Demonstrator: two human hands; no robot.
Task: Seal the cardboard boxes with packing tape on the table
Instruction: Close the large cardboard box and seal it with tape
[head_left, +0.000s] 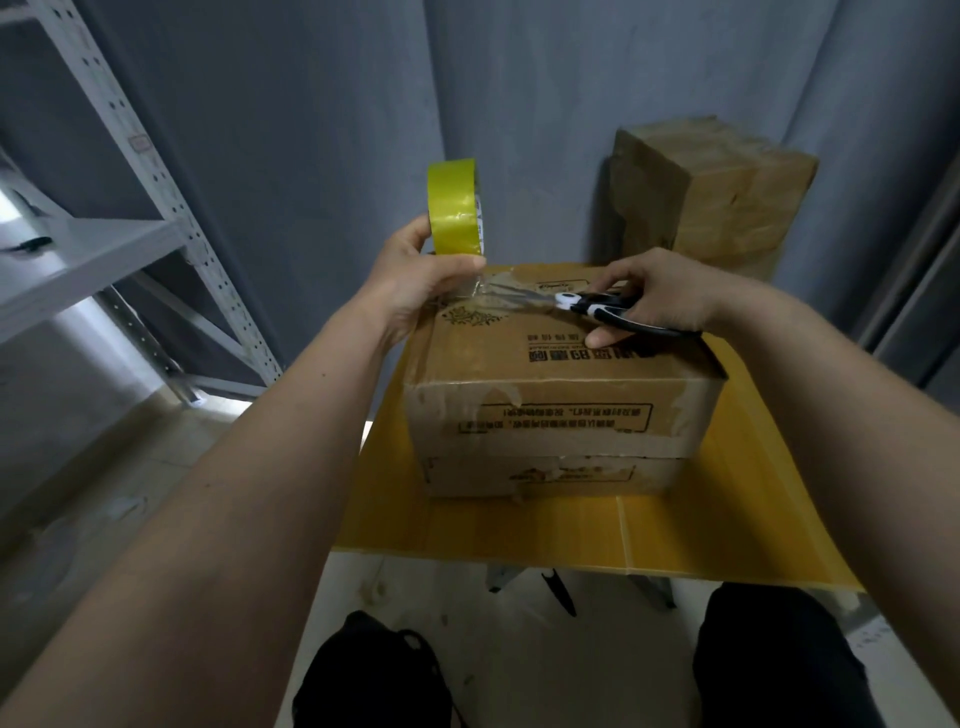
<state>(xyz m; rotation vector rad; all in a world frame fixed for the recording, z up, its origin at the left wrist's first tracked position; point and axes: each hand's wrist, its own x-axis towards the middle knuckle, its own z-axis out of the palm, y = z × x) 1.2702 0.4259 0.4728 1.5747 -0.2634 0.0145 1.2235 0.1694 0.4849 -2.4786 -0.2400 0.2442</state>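
Note:
A brown cardboard box (561, 384) with black print stands on the yellow table (727, 519), on top of a flatter box (550, 478). My left hand (415, 280) grips a yellow roll of packing tape (454, 208) above the box's far left corner. A clear strip of tape (491, 293) runs from the roll down to the box top. My right hand (660, 296) grips black and white scissors (582, 306), whose blades point left at the strip.
A second, taped-up cardboard box (711, 192) stands at the back right against the grey curtain. A grey metal shelf rack (130, 234) is on the left. My knees in dark trousers (779, 660) are below the table's near edge.

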